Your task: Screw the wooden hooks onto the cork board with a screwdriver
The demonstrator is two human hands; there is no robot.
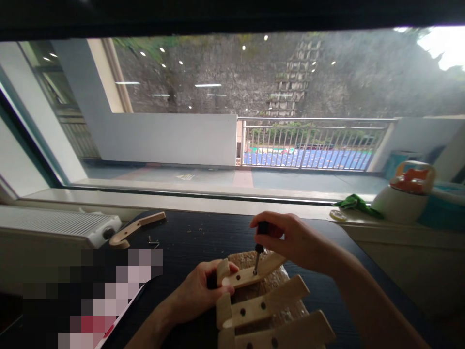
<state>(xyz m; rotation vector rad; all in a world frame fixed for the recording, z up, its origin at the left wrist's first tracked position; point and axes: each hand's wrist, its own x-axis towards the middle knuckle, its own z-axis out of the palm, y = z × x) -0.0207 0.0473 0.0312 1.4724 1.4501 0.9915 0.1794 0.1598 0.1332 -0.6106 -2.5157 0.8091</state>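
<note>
My right hand is closed round the dark handle of a small screwdriver, held upright with its tip in a hole of the top wooden slat. My left hand grips the left end of that slat, fingers wrapped over it. The slat belongs to a pale wooden assembly of three parallel slats with holes, lying over a piece of cork-like board on the dark table.
A curved wooden piece and a small metal hex key lie at the table's far left. A white radiator stands left. On the sill at right sit a green cloth and a white and orange object. A blurred patch covers the lower left.
</note>
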